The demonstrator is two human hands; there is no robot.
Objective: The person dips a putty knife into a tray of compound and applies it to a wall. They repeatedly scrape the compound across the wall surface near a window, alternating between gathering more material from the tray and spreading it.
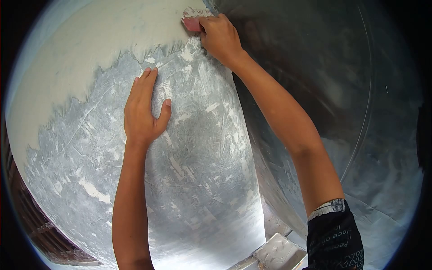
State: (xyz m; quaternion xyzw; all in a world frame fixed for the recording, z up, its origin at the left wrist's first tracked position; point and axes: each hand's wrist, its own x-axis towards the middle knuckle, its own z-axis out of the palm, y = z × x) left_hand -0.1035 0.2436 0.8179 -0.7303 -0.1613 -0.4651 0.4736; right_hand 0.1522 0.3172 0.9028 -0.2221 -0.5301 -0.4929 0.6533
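Note:
My right hand point(222, 40) is closed around a pinkish-red putty spreader point(192, 24) at the top of a large curved surface. White paste clings to the spreader's upper side. Lower and to the left, my left hand point(146, 108) rests on the grey part of the surface point(198, 148), fingers stretched out and thumb apart, holding nothing. Patches and streaks of white mark this grey area. Above it, a smooth cream-white coat point(90, 49) covers the upper left, ending in a jagged edge just beyond my left fingertips.
A dark, glossy curved panel point(324, 85) stands close along the right side. Down at the bottom right is a tray of white paste point(279, 253). Brown slatted material point(49, 238) shows past the surface's edge at the lower left.

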